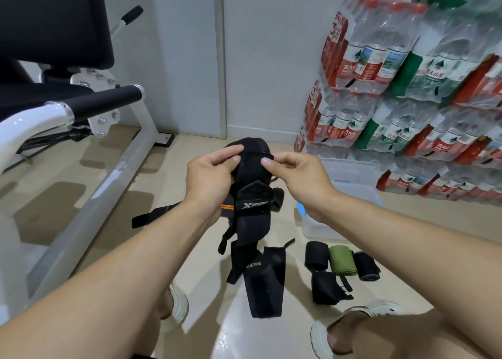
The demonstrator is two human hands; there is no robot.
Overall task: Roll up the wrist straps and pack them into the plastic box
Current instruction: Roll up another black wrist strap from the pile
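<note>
Pale floor (206, 299) carries everything. Above it, the left hand (209, 173) and right hand (296, 176) pinch a black wrist strap (251, 195) at its top, apparently starting the roll (its tail hangs loose). Rolled straps (342, 260) lie near the plastic box (350, 184), just behind them; stacked water bottles (407, 86) crowd the box's far side.

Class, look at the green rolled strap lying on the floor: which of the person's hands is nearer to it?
Right. The right hand pinches the held black strap up and left of the green rolled strap; the left hand grips the same strap farther left.
</note>
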